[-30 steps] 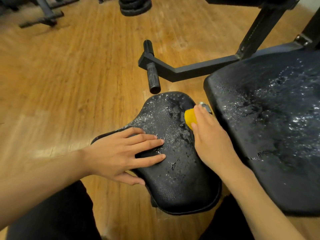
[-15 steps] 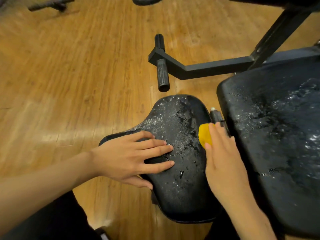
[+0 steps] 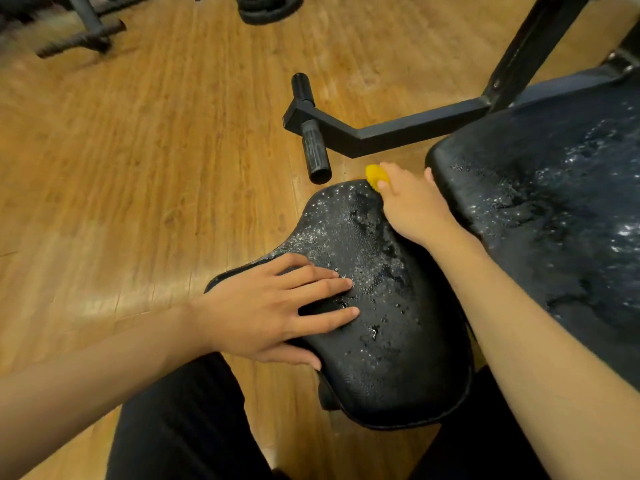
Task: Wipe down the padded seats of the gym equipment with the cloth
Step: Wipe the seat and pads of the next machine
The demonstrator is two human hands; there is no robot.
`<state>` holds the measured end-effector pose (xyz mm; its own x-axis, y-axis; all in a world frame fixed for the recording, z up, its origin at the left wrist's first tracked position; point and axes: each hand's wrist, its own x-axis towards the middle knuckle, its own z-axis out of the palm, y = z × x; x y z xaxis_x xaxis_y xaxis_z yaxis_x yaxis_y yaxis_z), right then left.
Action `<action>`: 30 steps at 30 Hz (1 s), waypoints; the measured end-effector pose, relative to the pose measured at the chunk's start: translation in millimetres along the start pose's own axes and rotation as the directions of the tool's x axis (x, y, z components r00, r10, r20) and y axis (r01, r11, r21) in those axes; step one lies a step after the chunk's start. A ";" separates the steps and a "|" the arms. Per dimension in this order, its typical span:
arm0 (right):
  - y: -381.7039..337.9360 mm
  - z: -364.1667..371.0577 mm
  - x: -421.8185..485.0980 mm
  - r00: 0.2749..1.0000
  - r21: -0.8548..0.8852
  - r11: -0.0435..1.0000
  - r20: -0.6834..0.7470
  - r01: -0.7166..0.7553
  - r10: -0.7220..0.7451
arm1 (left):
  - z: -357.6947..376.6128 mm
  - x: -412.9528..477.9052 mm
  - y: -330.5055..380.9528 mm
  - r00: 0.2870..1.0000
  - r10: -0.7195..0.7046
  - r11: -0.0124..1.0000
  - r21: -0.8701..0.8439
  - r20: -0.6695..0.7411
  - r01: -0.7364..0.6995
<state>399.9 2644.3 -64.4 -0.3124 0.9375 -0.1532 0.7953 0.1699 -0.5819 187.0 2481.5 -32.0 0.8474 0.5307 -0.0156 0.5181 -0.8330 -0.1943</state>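
Note:
A small black padded seat (image 3: 377, 306) lies in front of me, wet with droplets. My left hand (image 3: 273, 306) rests flat on its left side with fingers straight. My right hand (image 3: 412, 202) is at the seat's far right corner and grips a yellow cloth (image 3: 375, 176), of which only a small bunched part shows past the fingers. To the right is a larger black padded seat (image 3: 547, 216), also wet and streaked.
A black steel frame arm (image 3: 398, 128) with a round peg (image 3: 313, 155) lies on the wooden floor just beyond the small seat. Weight plates (image 3: 270, 8) and another machine's base (image 3: 79, 36) stand at the far edge. My dark trouser legs are below the seat.
My right hand has slid the yellow cloth forward along the small seat's right edge to its far corner. My left hand has stayed flat on the seat.

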 end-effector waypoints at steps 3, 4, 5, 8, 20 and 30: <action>10.4 7.8 -68.6 0.990 0.006 0.999 -0.136 0.043 -0.042 | -1.9 0.1 0.2 1.000 0.004 0.999 0.037 0.008 -0.004; 17.2 12.2 -95.5 0.987 -0.002 0.999 -0.155 0.039 -0.039 | -2.0 0.2 0.4 1.000 0.007 0.999 0.043 0.006 -0.007; 23.9 16.5 -123.2 0.986 -0.001 0.999 -0.167 0.032 -0.032 | -2.0 0.1 0.5 1.000 0.009 0.999 0.044 0.004 -0.009; 36.6 30.6 -198.1 0.982 0.077 0.997 -0.190 0.024 -0.009 | -1.7 0.7 1.1 1.000 0.023 0.998 0.055 0.009 -0.023; 19.8 4.4 -75.3 0.994 0.015 1.000 -0.107 0.006 -0.004 | -4.8 -0.5 3.0 0.999 -0.015 0.999 0.030 0.047 0.013; 13.2 38.9 -216.4 0.967 -0.089 0.996 -0.250 0.023 -0.045 | -2.9 -3.7 4.8 1.000 -0.019 0.995 0.098 0.014 0.017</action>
<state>457.8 2431.8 -70.1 -0.2077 0.9751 0.0775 0.8309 0.2177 -0.5121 186.7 2475.1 -30.0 0.8358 0.5484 -0.0256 0.5188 -0.8043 -0.2896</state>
